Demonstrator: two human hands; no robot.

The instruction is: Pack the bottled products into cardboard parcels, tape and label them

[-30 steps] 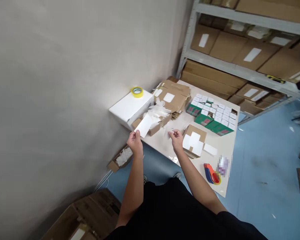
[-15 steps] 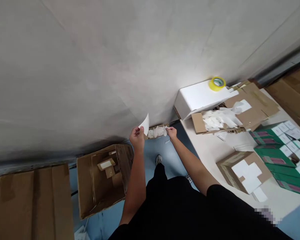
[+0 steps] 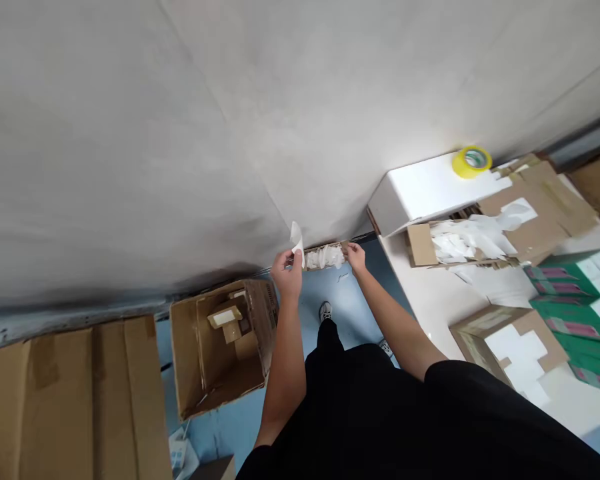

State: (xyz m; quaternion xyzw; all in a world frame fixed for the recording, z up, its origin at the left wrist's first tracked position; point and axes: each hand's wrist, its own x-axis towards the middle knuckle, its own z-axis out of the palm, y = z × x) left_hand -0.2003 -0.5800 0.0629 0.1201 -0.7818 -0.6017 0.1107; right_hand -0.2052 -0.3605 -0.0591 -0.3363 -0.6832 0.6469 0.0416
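My left hand (image 3: 288, 272) is closed in a pinch on a curled piece of white paper (image 3: 296, 236), which stands up above the fingers. Just beyond the hands, by the foot of the wall, is a narrow cardboard box (image 3: 344, 246) filled with crumpled white paper scraps (image 3: 325, 257). At the right end of that box is my right hand (image 3: 356, 256), its fingers drawn together. Whatever lies between its fingertips is too small to make out.
An open carton (image 3: 190, 353) with small cardboard pieces stands at left, beside a larger carton (image 3: 65, 393). The white table (image 3: 440, 300) at right bears a white box (image 3: 430, 183), yellow tape roll (image 3: 472, 162), a scrap-filled carton (image 3: 420, 245) and green boxes (image 3: 575, 327).
The view has shifted, so the surroundings sit differently. My right hand has gone from the white scraps to the box's right end. The paper in my left hand is now more curled.
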